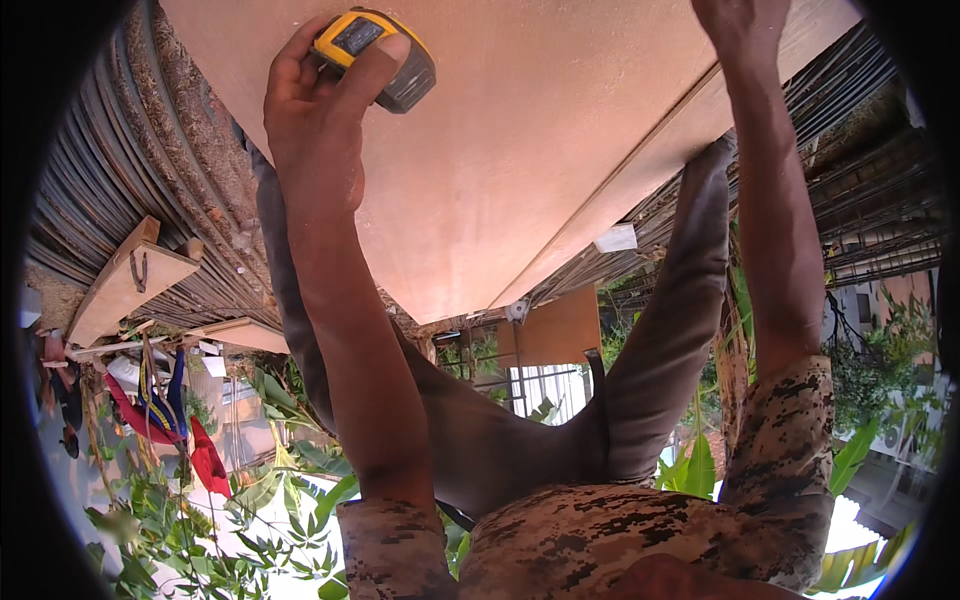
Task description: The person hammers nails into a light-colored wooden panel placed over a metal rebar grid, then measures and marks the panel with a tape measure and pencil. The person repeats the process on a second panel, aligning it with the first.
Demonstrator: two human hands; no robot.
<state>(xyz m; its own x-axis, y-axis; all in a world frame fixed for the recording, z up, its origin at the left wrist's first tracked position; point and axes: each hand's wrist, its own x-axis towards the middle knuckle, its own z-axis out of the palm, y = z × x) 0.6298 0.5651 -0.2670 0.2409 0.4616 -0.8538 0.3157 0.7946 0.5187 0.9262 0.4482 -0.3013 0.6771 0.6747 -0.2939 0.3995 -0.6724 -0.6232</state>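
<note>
Camouflage cloth [600, 530] of our shirt lay nearest the camera, along the bottom edge of the frame. Further up, at upper left, our left hand [325, 120] had the tape measure [392, 75], and we judged a slip to be the likeliest trouble: if the thumb eased off, the yellow-and-black case could have slid or tipped across the smooth board [480, 180]. Leaning harder on one side might also have shifted the board. That hand was curled closed around the case, thumb laid over its yellow top and fingers wrapped behind its left side. At upper right, the top edge cut off our right hand [742, 18], so we could not tell how wide it was or whether it held anything.

Outward from the hands, the pale board spread over the upper middle, narrowing toward the centre, with a long dark line slanting along its right part. Our dark trousers [655, 350] showed on both sides of the board's lower end. Beyond them, long dark rods [100, 130] curved down the upper left, an angled wooden piece [140, 275] lay near them, and red cloth [208, 460] hung at lower left above green leaves [250, 535].
</note>
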